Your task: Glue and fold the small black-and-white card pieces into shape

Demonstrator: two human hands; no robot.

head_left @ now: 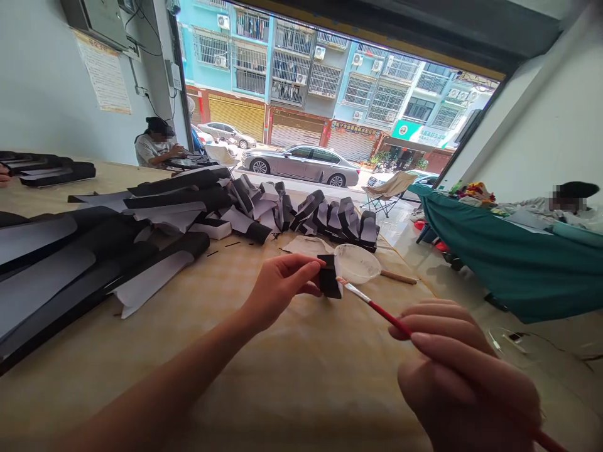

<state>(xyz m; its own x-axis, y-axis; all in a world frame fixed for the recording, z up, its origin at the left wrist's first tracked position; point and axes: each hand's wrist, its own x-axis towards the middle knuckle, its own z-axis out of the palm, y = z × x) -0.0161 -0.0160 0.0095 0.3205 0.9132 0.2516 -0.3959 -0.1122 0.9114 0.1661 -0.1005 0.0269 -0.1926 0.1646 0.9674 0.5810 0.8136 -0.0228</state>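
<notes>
My left hand (287,282) pinches a small folded black piece (330,280) with a white edge, held up over the table. In my right hand (464,358) is a paintbrush (384,314) with a red handle. Its bristles meet the white edge of the black piece, on the right side. Just behind them, a round white dish (357,263) rests on the table, and a brown stick (398,277) lies at its right. A pale flat scrap (308,245) lies behind my left hand.
Long black-and-white folded pieces (157,273) pile up on the left of the table (264,383). Shorter ones (330,216) line its far edge. A green-covered table (490,263) stands at the right with a person behind it. Another person (157,144) sits at the back left.
</notes>
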